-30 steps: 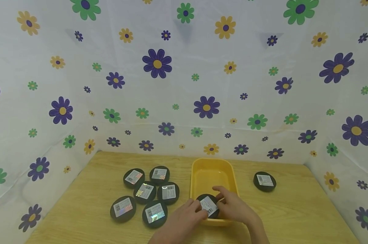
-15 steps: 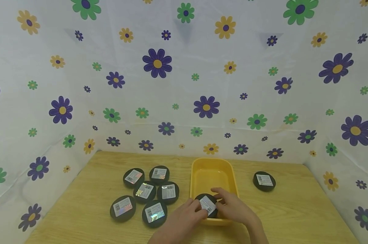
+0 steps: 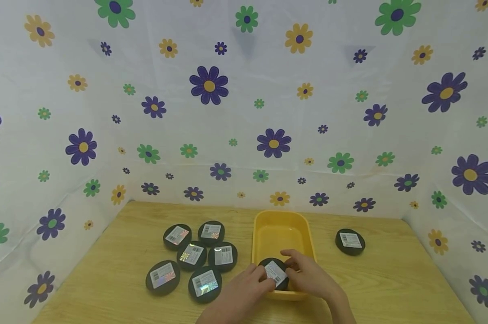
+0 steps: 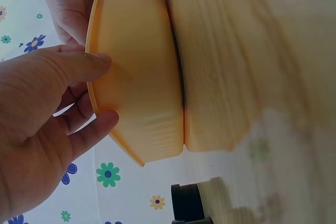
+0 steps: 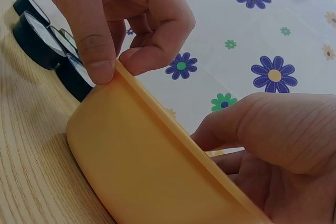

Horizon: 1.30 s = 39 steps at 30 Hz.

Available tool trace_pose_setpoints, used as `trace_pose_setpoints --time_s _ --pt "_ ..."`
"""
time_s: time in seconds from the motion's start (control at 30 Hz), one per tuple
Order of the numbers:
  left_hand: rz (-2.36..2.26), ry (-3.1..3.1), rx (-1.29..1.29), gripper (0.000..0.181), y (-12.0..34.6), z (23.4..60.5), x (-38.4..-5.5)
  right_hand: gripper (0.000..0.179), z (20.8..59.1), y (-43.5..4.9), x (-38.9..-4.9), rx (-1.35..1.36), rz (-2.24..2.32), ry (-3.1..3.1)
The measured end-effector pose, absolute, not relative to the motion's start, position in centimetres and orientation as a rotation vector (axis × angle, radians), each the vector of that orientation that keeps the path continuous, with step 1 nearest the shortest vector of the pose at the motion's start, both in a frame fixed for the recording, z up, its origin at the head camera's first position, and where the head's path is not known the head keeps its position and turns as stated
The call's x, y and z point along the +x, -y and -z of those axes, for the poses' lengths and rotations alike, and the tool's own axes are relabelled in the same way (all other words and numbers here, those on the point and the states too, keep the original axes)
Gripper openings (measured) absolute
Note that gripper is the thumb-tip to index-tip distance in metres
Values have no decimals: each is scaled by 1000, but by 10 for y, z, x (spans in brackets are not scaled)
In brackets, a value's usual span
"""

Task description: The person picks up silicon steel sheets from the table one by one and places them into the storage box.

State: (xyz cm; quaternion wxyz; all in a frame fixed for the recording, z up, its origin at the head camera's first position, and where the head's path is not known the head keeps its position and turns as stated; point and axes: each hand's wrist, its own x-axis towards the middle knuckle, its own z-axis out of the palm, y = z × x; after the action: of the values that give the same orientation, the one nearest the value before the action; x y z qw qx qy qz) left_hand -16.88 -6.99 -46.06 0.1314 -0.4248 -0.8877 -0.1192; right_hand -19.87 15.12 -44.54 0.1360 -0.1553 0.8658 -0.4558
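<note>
One black disc (image 3: 274,273) lies in the near end of the yellow tray (image 3: 282,236). The left hand (image 3: 244,290) pinches the tray's near rim, some fingers at the disc's left edge; the right hand (image 3: 311,275) has bent fingers at its right edge, though whether they grip it I cannot tell. Over the last second the disc has shifted only slightly leftward, so this looks like small adjusting, with the placing perhaps unfinished. Six discs (image 3: 191,255) lie left of the tray and a lone disc (image 3: 350,241) well apart on its right, on the desk (image 3: 389,279) before a flowered cloth (image 3: 244,114). In both wrist views the tray wall hides the disc; its label print is illegible.
</note>
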Motion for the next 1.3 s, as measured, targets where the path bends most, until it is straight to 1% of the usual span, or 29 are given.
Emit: trace_pose_setpoints --time_s 0.5,1.3 --pt "308 2620 -1232 22 67 461 -171 43 448 -153 -201 -431 1311 -2511" --pt "275 2586 -1265 19 71 456 -170 41 447 -150 -200 -425 1302 -2513"
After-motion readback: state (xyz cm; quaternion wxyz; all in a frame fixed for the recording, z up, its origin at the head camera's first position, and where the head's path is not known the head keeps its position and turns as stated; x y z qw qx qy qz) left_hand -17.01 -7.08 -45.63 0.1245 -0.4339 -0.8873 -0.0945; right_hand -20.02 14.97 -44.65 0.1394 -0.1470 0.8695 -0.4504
